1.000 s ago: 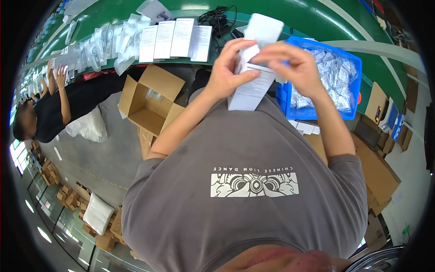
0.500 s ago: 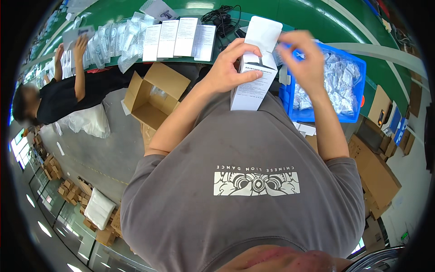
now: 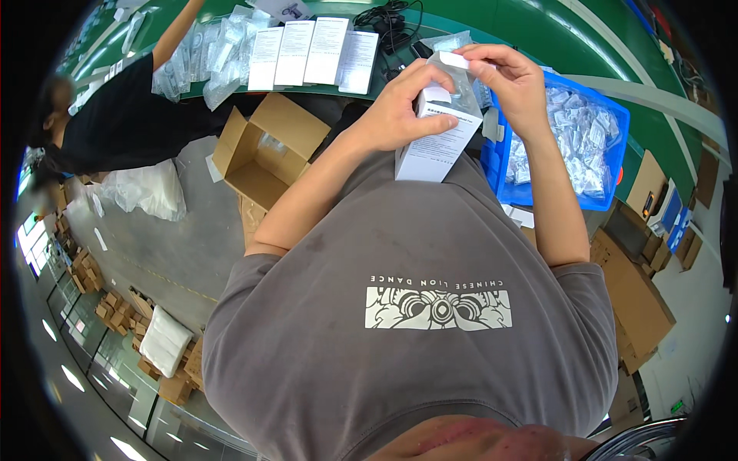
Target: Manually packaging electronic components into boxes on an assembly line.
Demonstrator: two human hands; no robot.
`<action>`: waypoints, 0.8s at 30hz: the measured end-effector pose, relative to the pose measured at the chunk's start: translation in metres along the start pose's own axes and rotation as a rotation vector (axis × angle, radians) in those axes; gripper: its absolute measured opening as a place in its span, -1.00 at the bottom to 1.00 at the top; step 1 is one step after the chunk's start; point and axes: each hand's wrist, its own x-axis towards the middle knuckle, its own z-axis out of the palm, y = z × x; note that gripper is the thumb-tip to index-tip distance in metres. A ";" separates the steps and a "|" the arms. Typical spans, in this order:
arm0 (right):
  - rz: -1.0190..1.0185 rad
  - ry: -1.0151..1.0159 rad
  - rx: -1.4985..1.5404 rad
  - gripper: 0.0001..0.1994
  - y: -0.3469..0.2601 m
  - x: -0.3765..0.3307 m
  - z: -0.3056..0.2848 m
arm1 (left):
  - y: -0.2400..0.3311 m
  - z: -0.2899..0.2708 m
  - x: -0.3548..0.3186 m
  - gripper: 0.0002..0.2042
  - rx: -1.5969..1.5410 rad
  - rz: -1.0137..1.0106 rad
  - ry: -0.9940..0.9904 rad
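My left hand (image 3: 407, 107) grips a tall white printed carton (image 3: 437, 150), thumb on its near face and fingers over the far left edge. The carton stands upright against my shirt, its top open. Clear plastic (image 3: 464, 94) shows inside the opening. At the far side, my right hand (image 3: 513, 86) is closed on the edge of the raised white top flap (image 3: 452, 60), fingers and thumb pinched together.
A blue bin (image 3: 596, 203) of small clear bags sits at my right. On the green table, several white cartons (image 3: 292, 54), bagged parts (image 3: 223, 58) and black cables (image 3: 384, 23) lie ahead. An open cardboard box (image 3: 265, 165) is at left, near a co-worker's black sleeve (image 3: 115, 107).
My right hand has moved up and left onto the flap, which is now tipped toward the opening. The co-worker's arm now reaches farther across the table.
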 end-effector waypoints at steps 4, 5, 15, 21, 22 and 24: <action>0.106 0.015 -0.153 -0.85 -0.006 -0.012 0.016 | -0.014 0.005 -0.007 -0.46 -0.075 -0.060 -0.041; 0.107 0.017 -0.153 -0.85 -0.004 -0.014 0.018 | -0.015 0.009 -0.009 -0.41 -0.139 -0.061 0.003; -0.121 -0.024 -0.414 -0.82 0.003 -0.027 0.030 | -0.023 0.017 -0.015 -0.24 -0.315 -0.017 0.105; -0.071 -0.108 -0.425 -0.82 -0.011 -0.017 0.013 | -0.005 0.013 -0.014 -0.29 -0.392 -0.033 0.112; -0.120 -0.138 -0.456 -0.82 -0.011 -0.017 0.011 | -0.003 0.012 -0.014 -0.33 -0.390 -0.033 0.104; -0.219 -0.197 -0.518 -0.82 -0.010 -0.018 0.009 | -0.004 0.010 -0.014 -0.37 -0.388 -0.033 0.098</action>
